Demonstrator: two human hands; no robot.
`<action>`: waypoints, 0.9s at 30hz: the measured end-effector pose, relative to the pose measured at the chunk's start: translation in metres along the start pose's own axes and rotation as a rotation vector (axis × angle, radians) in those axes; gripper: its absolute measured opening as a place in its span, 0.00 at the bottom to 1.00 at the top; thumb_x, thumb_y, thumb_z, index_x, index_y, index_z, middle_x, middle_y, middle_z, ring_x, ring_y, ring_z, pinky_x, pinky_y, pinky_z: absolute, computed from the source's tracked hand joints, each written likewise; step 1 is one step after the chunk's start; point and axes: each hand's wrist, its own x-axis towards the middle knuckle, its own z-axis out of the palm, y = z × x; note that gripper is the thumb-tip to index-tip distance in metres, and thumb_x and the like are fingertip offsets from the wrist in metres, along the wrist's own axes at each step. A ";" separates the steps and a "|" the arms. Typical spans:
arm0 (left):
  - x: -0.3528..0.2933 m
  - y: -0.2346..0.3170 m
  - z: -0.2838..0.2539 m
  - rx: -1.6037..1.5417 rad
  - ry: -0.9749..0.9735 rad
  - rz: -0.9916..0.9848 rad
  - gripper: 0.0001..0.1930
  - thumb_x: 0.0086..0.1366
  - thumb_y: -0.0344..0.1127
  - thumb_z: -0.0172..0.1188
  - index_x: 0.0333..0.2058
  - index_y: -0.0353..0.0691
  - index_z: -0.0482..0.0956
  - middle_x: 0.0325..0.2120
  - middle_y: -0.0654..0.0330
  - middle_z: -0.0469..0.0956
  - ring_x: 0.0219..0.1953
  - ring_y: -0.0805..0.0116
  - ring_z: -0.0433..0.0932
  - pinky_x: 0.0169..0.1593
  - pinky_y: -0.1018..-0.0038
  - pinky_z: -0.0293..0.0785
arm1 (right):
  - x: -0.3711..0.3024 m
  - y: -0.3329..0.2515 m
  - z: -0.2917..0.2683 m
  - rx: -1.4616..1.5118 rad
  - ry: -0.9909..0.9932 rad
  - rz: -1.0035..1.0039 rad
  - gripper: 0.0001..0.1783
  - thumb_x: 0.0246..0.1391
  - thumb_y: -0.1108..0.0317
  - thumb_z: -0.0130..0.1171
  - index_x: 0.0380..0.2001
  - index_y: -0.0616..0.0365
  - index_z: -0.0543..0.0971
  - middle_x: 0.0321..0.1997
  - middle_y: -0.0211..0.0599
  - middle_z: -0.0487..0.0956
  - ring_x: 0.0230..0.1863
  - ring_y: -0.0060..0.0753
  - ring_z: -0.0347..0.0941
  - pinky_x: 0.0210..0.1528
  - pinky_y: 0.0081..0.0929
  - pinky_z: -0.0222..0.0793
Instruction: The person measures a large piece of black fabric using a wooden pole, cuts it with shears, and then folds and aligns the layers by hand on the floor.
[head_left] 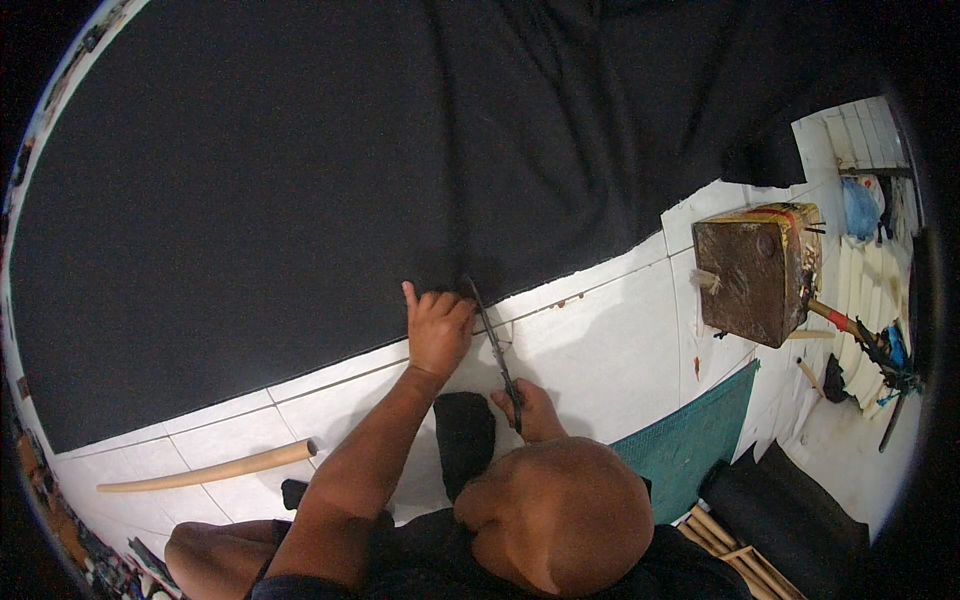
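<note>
A large sheet of black cloth (250,220) spreads over the floor, its cut edge running slantwise from lower left to upper right. At that edge my left hand (440,330) grips the cloth, fingers curled on it and the little finger sticking out. My right hand (537,410) is closed round the handles of long dark scissors (495,345). Their blades point away from me, with the tip at the cloth's edge just right of my left fingers. My bare bent knee (570,510) hides the right forearm. A black cloth piece (465,435) lies between my arms.
On white floor tiles (590,345), a tan tube (210,468) lies at left. A brown box-like block (750,280) stands at right, near a hammer-like tool with a wooden handle (830,317). Green mesh (690,430), dark sheeting (790,510) and several tan sticks (735,555) lie lower right.
</note>
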 end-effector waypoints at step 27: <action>-0.013 -0.006 -0.009 0.087 -0.200 0.169 0.18 0.57 0.43 0.63 0.45 0.44 0.79 0.41 0.57 0.75 0.50 0.55 0.71 0.63 0.28 0.45 | 0.037 -0.018 -0.006 0.025 0.054 -0.085 0.24 0.56 0.47 0.62 0.26 0.59 0.75 0.20 0.34 0.71 0.26 0.30 0.66 0.31 0.32 0.64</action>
